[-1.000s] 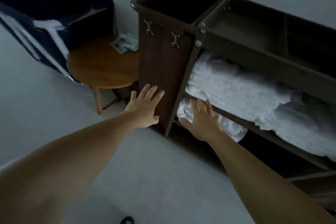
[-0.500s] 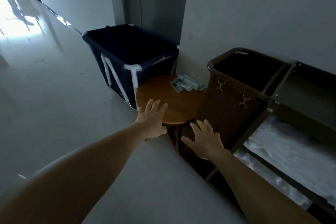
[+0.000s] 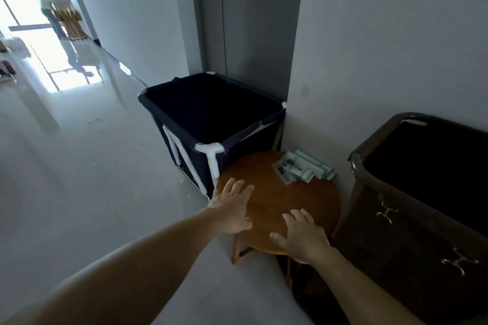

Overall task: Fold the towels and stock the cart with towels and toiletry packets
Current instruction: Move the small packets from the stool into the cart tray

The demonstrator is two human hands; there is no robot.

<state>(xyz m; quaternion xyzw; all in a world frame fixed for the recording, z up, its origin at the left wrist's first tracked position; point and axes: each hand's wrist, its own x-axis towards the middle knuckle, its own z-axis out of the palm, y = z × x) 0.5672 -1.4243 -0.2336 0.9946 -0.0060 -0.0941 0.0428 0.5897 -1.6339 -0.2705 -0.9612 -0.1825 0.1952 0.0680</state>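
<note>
A small pile of toiletry packets [image 3: 301, 169] lies at the far edge of a round wooden table [image 3: 272, 198]. My left hand [image 3: 229, 208] hovers with fingers spread over the table's left edge. Over the near edge, my right hand [image 3: 301, 235] is stretched out flat, holding nothing. The brown cart [image 3: 412, 219] shows only its bag end at the right; its towel shelves are out of view.
A dark blue fabric hamper [image 3: 211, 116] with white frame corners stands behind the table against a grey door. Shiny floor [image 3: 92, 179] stretches left down a corridor. A person [image 3: 51, 10] stands far off by bright windows.
My view has swung left from the cart's towel shelves to the table and hamper. Both hands have travelled from the cart's front to above the table.
</note>
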